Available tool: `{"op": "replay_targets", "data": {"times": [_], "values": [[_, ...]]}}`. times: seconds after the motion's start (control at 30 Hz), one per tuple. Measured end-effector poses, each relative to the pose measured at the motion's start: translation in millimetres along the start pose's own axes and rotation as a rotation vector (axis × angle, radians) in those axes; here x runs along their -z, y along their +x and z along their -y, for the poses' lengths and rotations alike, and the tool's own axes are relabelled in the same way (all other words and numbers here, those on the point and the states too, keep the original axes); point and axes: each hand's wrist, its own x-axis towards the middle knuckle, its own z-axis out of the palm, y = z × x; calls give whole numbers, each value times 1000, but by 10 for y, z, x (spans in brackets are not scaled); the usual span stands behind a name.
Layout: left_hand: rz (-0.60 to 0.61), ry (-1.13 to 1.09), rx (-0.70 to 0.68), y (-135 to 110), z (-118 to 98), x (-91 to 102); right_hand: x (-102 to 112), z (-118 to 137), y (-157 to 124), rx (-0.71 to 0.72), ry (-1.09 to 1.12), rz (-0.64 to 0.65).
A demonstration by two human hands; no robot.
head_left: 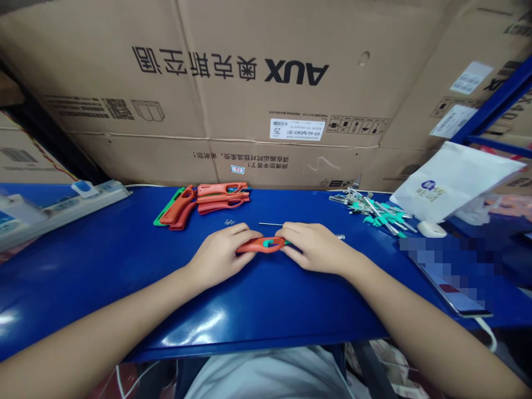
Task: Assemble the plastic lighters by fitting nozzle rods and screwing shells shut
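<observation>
The fingers (244,233) of the left hand (222,252) are closed over one end of an orange handle (260,245). Those of the right hand (316,246) are pinched on its other end, where a teal insert (275,242) shows through a slot. The handle is held low, just above or touching the blue bench (124,260) (which of the two cannot be told).

By the look of it, the piece is being steadied or pressed together between both hands. Any further handling would call for an even grip at each end, since the moulded plastic is slim, curved and smooth.

Just beyond the knuckles lie a thin metal rod (270,224) and a small wire part (229,222). Farther back, more orange handles (222,197) are stacked beside a green one (166,209). A loose pile of teal and metal parts (376,210) is seen to the right, near a white bag (453,180). The glossy bench is backed by matt cardboard boxes (249,83).
</observation>
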Motion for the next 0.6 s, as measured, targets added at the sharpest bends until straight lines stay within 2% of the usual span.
{"op": "replay_targets", "data": {"times": [0.17, 0.27, 0.47, 0.6], "values": [[87, -89, 1, -3, -58, 10, -101, 130, 24, -16, 113, 7], [86, -100, -8, -7, -81, 36, -137, 152, 24, -73, 134, -3], [68, -71, -42, -20, -74, 49, -89, 142, 69, -90, 130, -47], [73, 11, -2, -8, -54, 74, -46, 61, 63, -88, 127, -35]]}}
